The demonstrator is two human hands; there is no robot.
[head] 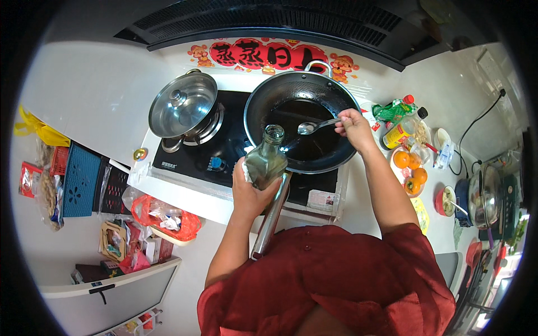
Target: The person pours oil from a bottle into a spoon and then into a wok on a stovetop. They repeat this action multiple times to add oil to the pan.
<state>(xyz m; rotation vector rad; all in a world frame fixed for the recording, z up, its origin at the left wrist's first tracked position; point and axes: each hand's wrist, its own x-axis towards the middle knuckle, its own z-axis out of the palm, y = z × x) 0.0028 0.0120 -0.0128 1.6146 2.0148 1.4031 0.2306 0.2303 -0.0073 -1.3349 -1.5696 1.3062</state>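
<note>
My left hand (251, 197) grips a glass bottle (265, 161) with an uncapped mouth, held tilted at the near left rim of a wok (269, 94). White paper or cloth shows between my fingers and the glass. In my right hand (355, 128) is a metal spoon (309, 127), its bowl over the middle of the wok. Dark liquid (303, 110) covers the wok's bottom. The wok sits on the right side of a black gas stove (229, 115), and its metal handle (272, 218) points towards my body.
A lidded steel pot (183, 105) stands on the left burner. To the right are a sauce bottle (397, 134), a plate of orange fruit (402, 158) and a red bowl (441, 201). A red plastic bag (191, 216) lies at the left. The range hood (269, 25) overhangs the stove.
</note>
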